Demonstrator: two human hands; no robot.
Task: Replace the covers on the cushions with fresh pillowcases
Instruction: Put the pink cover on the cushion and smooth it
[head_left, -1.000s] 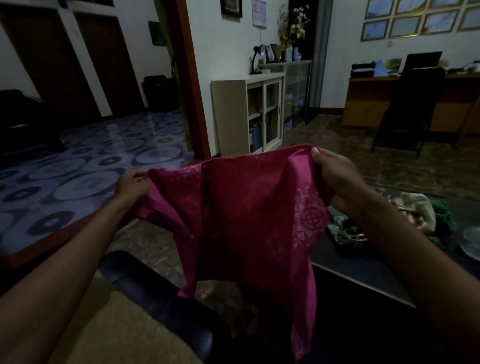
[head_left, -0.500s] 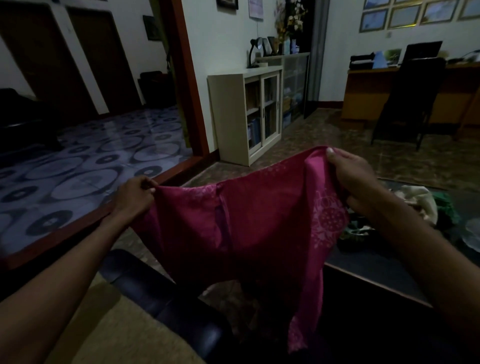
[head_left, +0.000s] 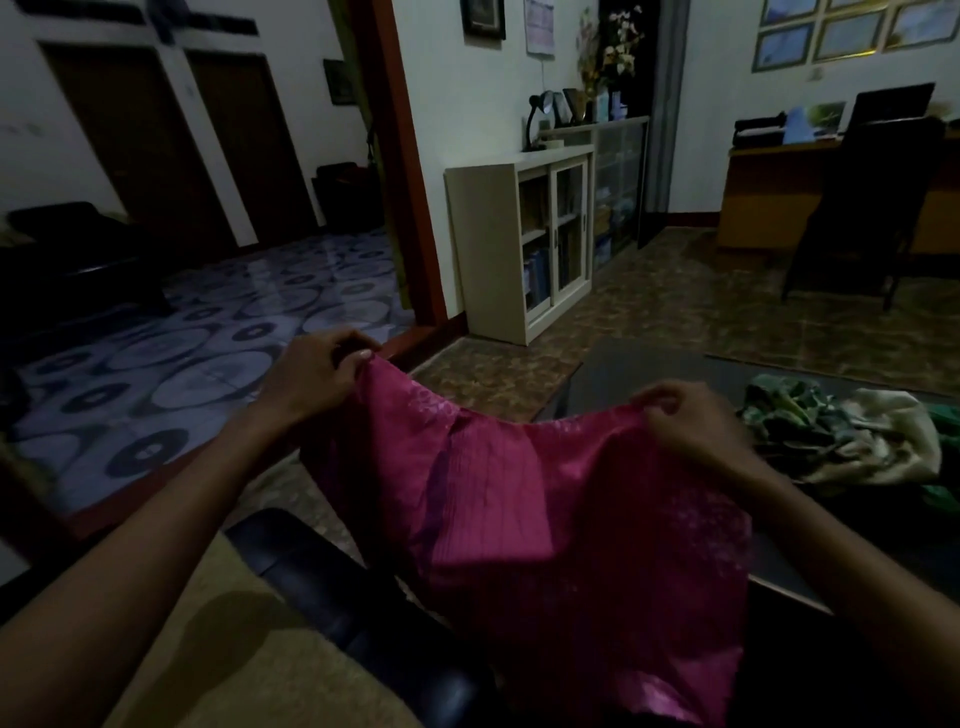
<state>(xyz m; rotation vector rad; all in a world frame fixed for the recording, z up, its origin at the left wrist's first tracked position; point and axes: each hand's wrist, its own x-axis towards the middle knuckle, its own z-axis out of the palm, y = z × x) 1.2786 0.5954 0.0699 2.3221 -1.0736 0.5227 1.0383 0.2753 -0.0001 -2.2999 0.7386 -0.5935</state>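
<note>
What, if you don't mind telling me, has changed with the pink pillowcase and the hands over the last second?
The right hand has dropped, so the pink pillowcase now sags from a top edge that slopes down from the left hand. Both hands still pinch that edge; nothing was released. The crumpled cloths stay on the dark table.

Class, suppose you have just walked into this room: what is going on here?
A person holds up a pink pillowcase with both hands. The left hand pinches one top corner and the right hand pinches the other, so the cloth hangs spread between them. No cushion is inside it yet. A crumpled heap of green and cream fabric lies on the dark table to the right.
</note>
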